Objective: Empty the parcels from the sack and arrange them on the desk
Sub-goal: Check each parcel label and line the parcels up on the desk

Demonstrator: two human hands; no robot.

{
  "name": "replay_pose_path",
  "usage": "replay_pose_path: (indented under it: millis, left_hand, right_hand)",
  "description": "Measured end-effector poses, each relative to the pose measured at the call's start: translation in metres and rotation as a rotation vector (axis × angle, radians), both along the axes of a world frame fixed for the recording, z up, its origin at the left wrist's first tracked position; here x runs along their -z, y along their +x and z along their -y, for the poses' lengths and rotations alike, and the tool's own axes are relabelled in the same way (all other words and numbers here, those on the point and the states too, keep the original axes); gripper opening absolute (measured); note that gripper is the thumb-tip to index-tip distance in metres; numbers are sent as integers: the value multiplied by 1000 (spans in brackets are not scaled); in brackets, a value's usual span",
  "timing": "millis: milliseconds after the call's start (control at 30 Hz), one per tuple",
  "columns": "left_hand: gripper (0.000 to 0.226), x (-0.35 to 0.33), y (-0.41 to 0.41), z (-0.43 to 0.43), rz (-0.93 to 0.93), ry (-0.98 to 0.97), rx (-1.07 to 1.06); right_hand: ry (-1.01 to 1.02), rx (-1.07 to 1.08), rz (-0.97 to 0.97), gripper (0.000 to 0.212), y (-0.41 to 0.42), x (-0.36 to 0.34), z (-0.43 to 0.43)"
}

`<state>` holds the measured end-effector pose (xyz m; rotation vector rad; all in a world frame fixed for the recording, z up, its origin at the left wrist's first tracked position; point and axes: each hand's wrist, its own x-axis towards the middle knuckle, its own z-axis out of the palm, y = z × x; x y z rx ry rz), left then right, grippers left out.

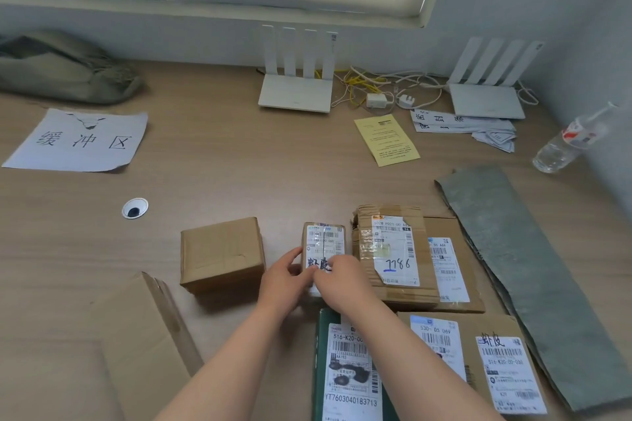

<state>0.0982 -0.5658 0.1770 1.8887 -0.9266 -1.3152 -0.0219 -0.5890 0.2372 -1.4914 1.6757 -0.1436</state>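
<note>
Both hands hold the small labelled parcel (323, 249) on the table (239, 164): the left hand (284, 278) has its grip clamped on the parcel's left edge, the right hand (337, 278) clamped on its near end. Just left of this parcel sits a plain brown box (221, 255); touching its right side is a taped carton marked 7786 (390, 249). Nearer the person lies a green parcel (345, 369). The flat grey sack (526, 277) lies beyond the carton to the right.

Office or mailroom, wooden desk (239, 161), two routers (295, 92), labelled parcels (393, 249), handwritten paper sign (82, 140)
</note>
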Motion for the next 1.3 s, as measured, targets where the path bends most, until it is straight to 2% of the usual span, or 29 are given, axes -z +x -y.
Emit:
replay_pose_path:
  millis: [167,333,400,533,733,900,1100,1300]
  left_hand:
    - [54,-1,-10,0,-87,46,58]
    - [57,-2,-13,-2,-96,73,75]
    - [53,-3,-13,-4,-68,92,85]
    - [59,-10,-11,-12,81,75,118]
    - [44,-40,10,-40,132,-74,67]
    - [36,-65,50,-63,90,-134,-112]
    - [36,-85,116,-78,107,-172,-255]
    - [38,-86,165,-75,107,-177,-262]
  right_hand:
    - [23,45,53,15,-7,-9,-6]
    - [-8,79,102,40,-14,-10,-14]
    - [-32,110,131,46,-15,-13,-16]
    - [-82,118,159,44,-19,-22,-22]
    - [-111,116,207,43,-16,-34,-31]
    - [-124,69,265,43,8,-41,-34]
    - [-110,29,296,43,57,-47,-35]
    - [-93,32,228,45,102,-44,-25]
